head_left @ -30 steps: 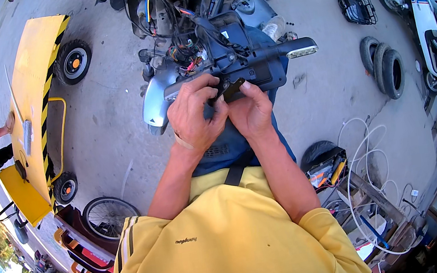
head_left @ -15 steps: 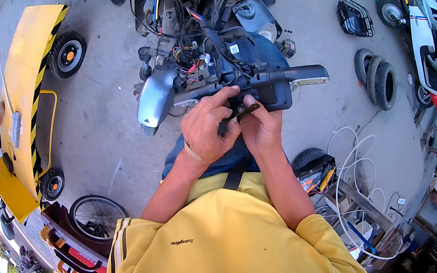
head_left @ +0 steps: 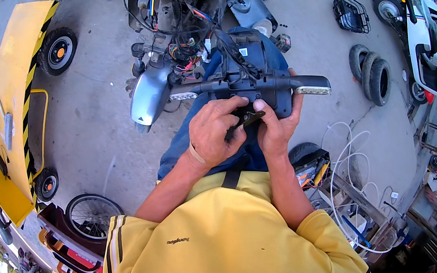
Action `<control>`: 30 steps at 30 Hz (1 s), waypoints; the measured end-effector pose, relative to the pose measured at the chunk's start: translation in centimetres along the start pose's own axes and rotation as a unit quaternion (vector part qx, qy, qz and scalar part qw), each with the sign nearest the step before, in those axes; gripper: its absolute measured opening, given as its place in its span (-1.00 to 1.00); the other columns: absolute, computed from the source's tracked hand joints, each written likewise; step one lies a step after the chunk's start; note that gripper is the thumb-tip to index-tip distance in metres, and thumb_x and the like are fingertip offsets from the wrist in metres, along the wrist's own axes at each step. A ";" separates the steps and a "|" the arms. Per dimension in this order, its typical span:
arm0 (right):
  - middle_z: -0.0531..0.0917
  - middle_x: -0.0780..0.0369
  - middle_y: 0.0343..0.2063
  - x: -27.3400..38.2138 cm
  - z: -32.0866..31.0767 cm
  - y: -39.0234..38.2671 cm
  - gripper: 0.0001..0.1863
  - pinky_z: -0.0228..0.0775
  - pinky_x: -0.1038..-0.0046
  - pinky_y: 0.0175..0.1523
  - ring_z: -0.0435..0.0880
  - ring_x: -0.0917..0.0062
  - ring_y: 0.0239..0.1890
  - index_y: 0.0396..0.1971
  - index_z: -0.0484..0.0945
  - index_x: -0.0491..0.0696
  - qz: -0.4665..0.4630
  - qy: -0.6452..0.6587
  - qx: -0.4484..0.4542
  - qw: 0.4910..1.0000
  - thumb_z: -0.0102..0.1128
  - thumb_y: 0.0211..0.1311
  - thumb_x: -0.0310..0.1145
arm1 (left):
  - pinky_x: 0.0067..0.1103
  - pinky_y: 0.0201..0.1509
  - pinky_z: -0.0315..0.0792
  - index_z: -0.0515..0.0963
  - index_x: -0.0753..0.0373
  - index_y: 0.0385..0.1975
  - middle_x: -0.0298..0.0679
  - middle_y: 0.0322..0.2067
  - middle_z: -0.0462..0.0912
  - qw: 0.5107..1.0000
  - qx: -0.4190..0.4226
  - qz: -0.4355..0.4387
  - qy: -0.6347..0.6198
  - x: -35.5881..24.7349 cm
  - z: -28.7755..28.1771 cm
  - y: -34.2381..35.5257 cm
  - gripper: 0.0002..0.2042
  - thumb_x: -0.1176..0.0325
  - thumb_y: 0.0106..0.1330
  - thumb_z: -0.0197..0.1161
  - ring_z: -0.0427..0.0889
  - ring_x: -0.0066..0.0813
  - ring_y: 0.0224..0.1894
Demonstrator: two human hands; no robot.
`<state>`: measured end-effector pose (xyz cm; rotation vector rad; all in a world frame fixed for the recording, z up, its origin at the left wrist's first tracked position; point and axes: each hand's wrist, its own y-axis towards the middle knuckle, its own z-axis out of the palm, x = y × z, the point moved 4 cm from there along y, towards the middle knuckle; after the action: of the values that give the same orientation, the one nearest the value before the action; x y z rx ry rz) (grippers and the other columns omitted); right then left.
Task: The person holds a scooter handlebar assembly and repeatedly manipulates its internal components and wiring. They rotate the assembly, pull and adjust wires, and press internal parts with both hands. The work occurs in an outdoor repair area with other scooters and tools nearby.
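In front of me is a black plastic rear fender (head_left: 268, 88) with a turn signal arm sticking out on each side. The left turn signal (head_left: 184, 96) and the right turn signal (head_left: 313, 90) have clear lenses. My right hand (head_left: 276, 134) is closed on the fender's near right corner, fingers behind its edge and thumb on the front. By that thumb lies a small dark metal bracket (head_left: 251, 118). My left hand (head_left: 213, 131) has its index finger against the fender; its other fingers curl around the bracket's left end, partly hidden.
A partly dismantled vehicle with tangled wires (head_left: 185, 48) and a silver-grey panel (head_left: 152, 100) is ahead. A yellow cart (head_left: 20, 58) stands left, a person beside it. Right are loose tires (head_left: 380, 81), a black wire basket (head_left: 351, 14), a white hose (head_left: 365, 155) and a white scooter (head_left: 424, 49).
The fender has tilted, showing more of both lenses. My right hand has shifted right, and its fingers now show around the fender's right edge. My left hand stays by the bracket.
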<state>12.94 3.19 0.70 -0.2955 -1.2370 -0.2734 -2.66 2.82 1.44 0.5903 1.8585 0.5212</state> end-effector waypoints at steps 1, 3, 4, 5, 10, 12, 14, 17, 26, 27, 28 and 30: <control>0.58 0.13 0.09 0.2 -0.1 0.1 -0.04 0.50 0.44 0.19 0.65 0.46 0.07 0.51 0.11 -0.18 -0.001 -0.017 0.005 1.000 0.46 0.12 -0.57 | -0.36 -0.22 0.61 0.37 0.23 -0.23 0.05 -0.02 0.72 1.000 0.004 -0.002 0.001 0.0 0.1 0.0 -0.65 0.63 0.06 0.37 0.72 -0.10 -0.25; 0.59 0.12 0.07 0.2 -0.5 0.4 -0.04 0.50 0.44 0.20 0.65 0.46 0.07 0.50 0.14 -0.19 -0.013 -0.056 0.010 0.998 0.49 0.12 -0.51 | -0.35 -0.22 0.58 0.37 0.22 -0.23 0.02 -0.03 0.73 1.000 0.002 -0.007 -0.003 0.1 0.4 -0.2 -0.65 0.62 0.05 0.38 0.72 -0.11 -0.25; 0.60 0.13 0.06 -0.2 -0.8 0.5 -0.04 0.50 0.44 0.20 0.65 0.46 0.07 0.49 0.16 -0.21 -0.025 -0.077 0.010 0.997 0.51 0.12 -0.45 | -0.34 -0.22 0.57 0.37 0.22 -0.23 0.01 -0.03 0.74 1.000 0.002 -0.009 -0.005 0.2 0.5 -0.3 -0.65 0.61 0.05 0.38 0.72 -0.11 -0.25; 0.60 0.13 0.05 -0.7 -1.1 0.5 -0.04 0.49 0.44 0.20 0.65 0.46 0.06 0.48 0.17 -0.22 -0.036 -0.097 0.009 0.995 0.53 0.11 -0.40 | -0.34 -0.22 0.55 0.37 0.21 -0.23 -0.01 -0.03 0.74 1.000 0.004 -0.006 0.007 0.3 0.7 -0.3 -0.64 0.61 0.04 0.38 0.72 -0.12 -0.25; 0.60 0.13 0.05 -2.9 -1.6 1.2 0.03 0.48 0.45 0.19 0.63 0.47 0.04 0.45 0.22 -0.26 -0.063 -0.092 -0.008 0.994 0.60 0.05 -0.18 | -0.35 -0.24 0.48 0.37 0.19 -0.22 -0.08 -0.05 0.75 0.999 0.009 0.014 0.044 0.9 1.0 -0.3 -0.64 0.57 0.03 0.38 0.70 -0.14 -0.26; 0.58 0.13 0.09 -3.5 -1.7 1.3 0.05 0.47 0.46 0.19 0.62 0.47 0.05 0.45 0.22 -0.27 -0.066 -0.091 -0.010 0.994 0.61 0.03 -0.15 | -0.36 -0.25 0.48 0.37 0.18 -0.22 -0.10 -0.05 0.75 0.998 0.016 0.016 0.056 1.2 1.0 -0.4 -0.64 0.57 0.03 0.38 0.70 -0.16 -0.28; 0.55 0.12 0.13 -4.0 -2.0 1.4 0.06 0.47 0.46 0.20 0.61 0.48 0.06 0.45 0.22 -0.27 -0.068 -0.093 -0.010 0.993 0.62 0.02 -0.15 | -0.36 -0.25 0.47 0.37 0.18 -0.21 -0.11 -0.06 0.74 0.998 0.019 0.018 0.060 1.4 1.0 -0.4 -0.63 0.56 0.03 0.37 0.69 -0.18 -0.29; 0.51 0.11 0.16 -4.2 -2.3 1.4 0.06 0.47 0.46 0.20 0.59 0.48 0.08 0.44 0.23 -0.28 -0.077 -0.100 -0.010 0.992 0.61 0.00 -0.15 | -0.37 -0.24 0.47 0.37 0.17 -0.21 -0.12 -0.06 0.74 0.998 0.021 0.020 0.060 1.5 1.0 -0.4 -0.64 0.56 0.03 0.37 0.67 -0.19 -0.30; 0.58 0.14 0.08 -3.6 -2.3 1.3 0.03 0.47 0.44 0.21 0.62 0.47 0.05 0.46 0.23 -0.25 -0.056 -0.071 -0.011 0.996 0.59 0.02 -0.22 | -0.36 -0.23 0.46 0.37 0.17 -0.22 -0.12 -0.06 0.74 0.998 0.025 0.026 0.056 1.3 1.5 -0.3 -0.66 0.53 0.06 0.38 0.66 -0.20 -0.31; 0.59 0.14 0.07 -3.5 -2.4 1.3 0.02 0.47 0.44 0.21 0.63 0.47 0.06 0.46 0.23 -0.25 -0.058 -0.068 -0.010 0.996 0.59 0.02 -0.23 | -0.37 -0.23 0.46 0.37 0.18 -0.22 -0.12 -0.06 0.74 0.998 0.027 0.026 0.054 1.2 1.5 -0.3 -0.65 0.53 0.06 0.38 0.67 -0.20 -0.31; 0.59 0.14 0.07 -3.5 -2.4 1.3 0.02 0.48 0.44 0.21 0.63 0.47 0.06 0.46 0.22 -0.25 -0.060 -0.065 -0.010 0.996 0.58 0.03 -0.25 | -0.37 -0.23 0.46 0.37 0.18 -0.23 -0.12 -0.06 0.74 0.998 0.029 0.027 0.052 1.2 1.6 -0.2 -0.65 0.54 0.05 0.38 0.67 -0.20 -0.31; 0.59 0.13 0.07 -3.6 -2.5 1.3 0.02 0.48 0.44 0.22 0.63 0.47 0.07 0.46 0.21 -0.25 -0.060 -0.058 -0.007 0.996 0.58 0.04 -0.26 | -0.37 -0.23 0.46 0.38 0.19 -0.24 -0.11 -0.06 0.74 0.998 0.026 0.027 0.050 1.1 1.7 -0.2 -0.66 0.55 0.04 0.38 0.65 -0.21 -0.32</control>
<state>14.52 3.61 -3.61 -0.2522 -1.3701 -0.3731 -1.46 3.48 -0.07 0.6602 1.9593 0.5476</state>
